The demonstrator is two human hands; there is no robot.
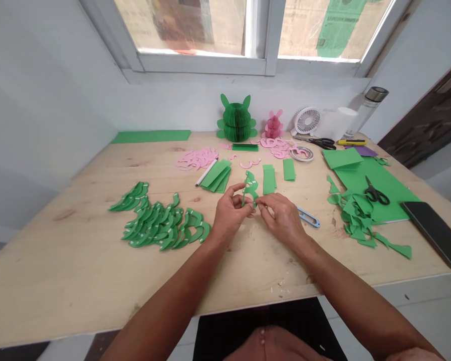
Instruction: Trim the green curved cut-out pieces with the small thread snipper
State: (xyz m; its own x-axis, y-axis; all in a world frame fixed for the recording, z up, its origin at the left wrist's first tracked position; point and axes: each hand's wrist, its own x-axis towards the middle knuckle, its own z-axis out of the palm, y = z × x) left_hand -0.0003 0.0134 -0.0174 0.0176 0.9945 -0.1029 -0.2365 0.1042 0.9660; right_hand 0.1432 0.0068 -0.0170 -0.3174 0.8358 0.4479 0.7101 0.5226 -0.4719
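My left hand (231, 213) pinches a wavy-edged green paper cutout (251, 184) that carries small white patches, holding it up off the table. At the cutout's lower right edge, my right hand (281, 215) has thumb and forefinger pressed together; whether a small bit of something is between them is too small to tell. Left of my hands lies a spread pile of similar curved green cutouts (154, 225) with white patches. A light-blue cutter (308, 217) rests just beyond my right hand. Folded green paper pieces (217, 175) and green strips (269, 179) lie behind the hands.
Green scraps (357, 213), black scissors (376, 192), green sheets (379, 180) and a phone (436, 233) occupy the right side. Pink cutouts (199, 158), a tape roll (301, 154), green (237, 123) and pink (273, 126) honeycomb paper figures, a fan (307, 121) and a bottle (366, 111) are farther back.
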